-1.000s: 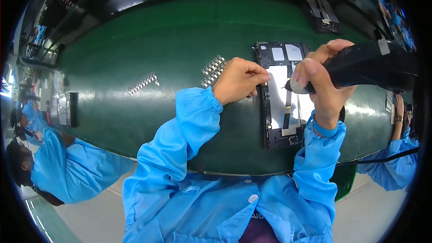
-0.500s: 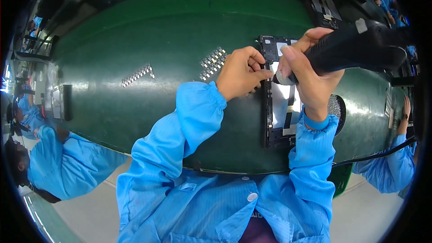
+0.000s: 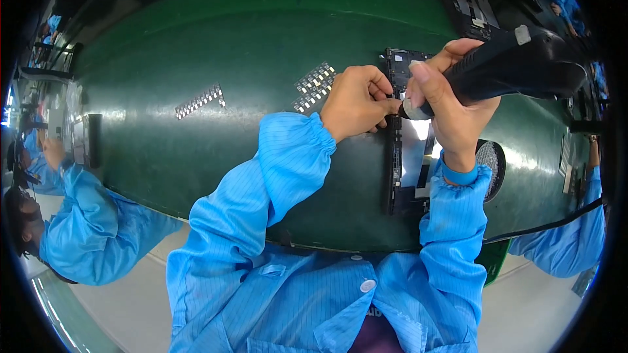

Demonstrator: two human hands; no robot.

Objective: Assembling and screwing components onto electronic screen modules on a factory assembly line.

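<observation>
My right hand (image 3: 461, 117) is wrapped round a black electric screwdriver (image 3: 517, 65), held tilted with its nose toward the left edge of a flat black device frame (image 3: 392, 186). The frame has shiny silver panels and lies on the green table. My left hand (image 3: 356, 101) is closed in a pinch at that same edge, its fingertips right beside the screwdriver's nose. What the pinch holds, if anything, is hidden. Left of it lies a group of small dark strips with pale pads (image 3: 315, 85).
Another row of small padded strips (image 3: 200, 101) lies farther left. A round black dish of small metallic pieces (image 3: 490, 165) stands right of the frame. Another panelled device (image 3: 468, 0) is at the back right. A dark cable (image 3: 549, 223) runs along the front right edge; people in blue sit either side.
My left hand has shifted slightly right along with the frame's edge. My right hand and the screwdriver stay nearly in place. The person at left has raised a hand.
</observation>
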